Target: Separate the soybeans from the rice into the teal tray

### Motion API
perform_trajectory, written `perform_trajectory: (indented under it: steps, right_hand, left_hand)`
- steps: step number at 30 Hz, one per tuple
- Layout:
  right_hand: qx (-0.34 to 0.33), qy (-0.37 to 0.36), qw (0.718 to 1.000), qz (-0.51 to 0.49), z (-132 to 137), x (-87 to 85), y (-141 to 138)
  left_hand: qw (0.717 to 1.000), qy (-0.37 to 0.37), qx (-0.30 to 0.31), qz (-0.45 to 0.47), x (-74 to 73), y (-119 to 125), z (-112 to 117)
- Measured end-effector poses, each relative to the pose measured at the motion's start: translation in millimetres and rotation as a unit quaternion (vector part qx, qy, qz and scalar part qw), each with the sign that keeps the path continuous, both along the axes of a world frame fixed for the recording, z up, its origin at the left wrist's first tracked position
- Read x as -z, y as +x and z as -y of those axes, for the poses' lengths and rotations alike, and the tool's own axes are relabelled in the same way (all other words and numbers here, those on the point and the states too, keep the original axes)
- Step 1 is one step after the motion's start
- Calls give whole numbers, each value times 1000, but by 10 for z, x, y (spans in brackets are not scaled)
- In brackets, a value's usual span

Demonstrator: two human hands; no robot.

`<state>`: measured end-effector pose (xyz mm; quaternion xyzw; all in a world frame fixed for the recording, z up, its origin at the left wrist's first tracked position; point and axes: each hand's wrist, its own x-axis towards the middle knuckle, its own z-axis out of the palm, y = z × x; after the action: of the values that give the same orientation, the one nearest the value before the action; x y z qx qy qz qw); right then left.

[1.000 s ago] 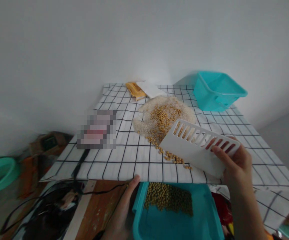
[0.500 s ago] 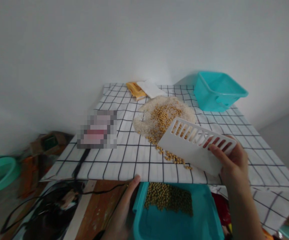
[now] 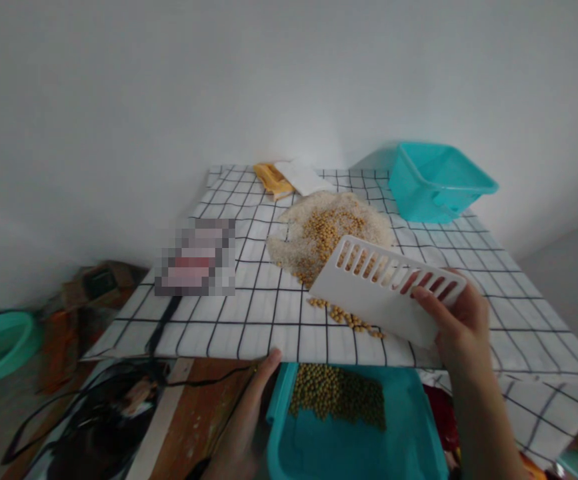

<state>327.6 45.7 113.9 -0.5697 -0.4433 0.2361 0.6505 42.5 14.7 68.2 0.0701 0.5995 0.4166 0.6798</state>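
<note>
In my right hand point(image 3: 463, 320) is a white plastic scraper point(image 3: 373, 300) with a row of slots, gripped at its right end by thumb and fingers. Its lower edge is tilted over scattered soybeans point(image 3: 343, 315). Behind it, more soybeans lie on a spread heap of rice point(image 3: 293, 253). My left hand point(image 3: 249, 420) is at the left side of a teal bin point(image 3: 409, 433), thumb up near the table edge, the other fingers hidden behind and below the bin. Inside the bin, below the table edge, lie soybeans point(image 3: 319, 393) along its far side.
A checked cloth point(image 3: 249, 320) covers the table. Another teal bin point(image 3: 433, 187) stands at the back right, and a yellow and white packet point(image 3: 273, 180) lies at the back. A blurred-out device point(image 3: 193, 257) with a black cable is at left. A green basin point(image 3: 3, 347) sits on the floor.
My right hand has moved the scraper slightly to the left, and its left end now covers some of the soybeans near the heap. My left hand and the bin keep their places.
</note>
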Motion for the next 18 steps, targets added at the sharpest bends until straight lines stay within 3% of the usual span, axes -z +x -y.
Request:
perform_trajectory:
  steps: [6, 12, 18]
  right_hand:
    - [-47, -2, 999, 1, -23, -56, 8]
    - [-69, -5, 998, -5, -15, -63, -2]
    - [-96, -24, 995, -25, -5, -59, -2]
  left_hand:
    - [1000, -2, -12, -10, -37, 21, -29]
    - [998, -28, 28, 39, -144, 76, -46]
    - [999, -29, 23, 19, -24, -13, -37]
